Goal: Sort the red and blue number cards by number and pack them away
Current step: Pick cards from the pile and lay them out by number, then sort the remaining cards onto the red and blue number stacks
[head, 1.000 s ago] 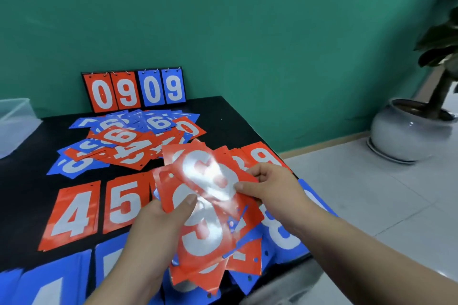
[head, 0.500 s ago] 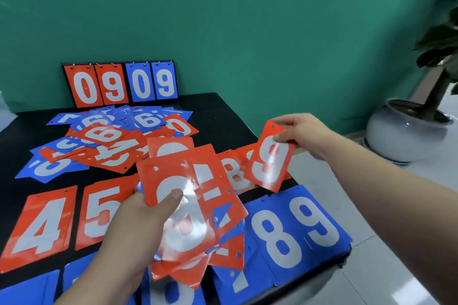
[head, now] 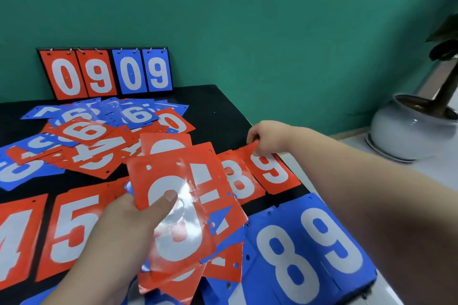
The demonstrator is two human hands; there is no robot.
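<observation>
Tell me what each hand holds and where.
Left hand grips a fanned stack of red and blue plastic number cards, thumb on top. Right hand pinches the red 9 card at its top edge.

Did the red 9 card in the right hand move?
Yes. The red 9 card came down: it was lifted above the red 8 card, and now it lies just right of it, the right hand pinching its top edge.

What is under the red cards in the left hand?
Blue cards stick out below the red cards that the left hand holds; their numbers and the table beneath are mostly covered.
</observation>
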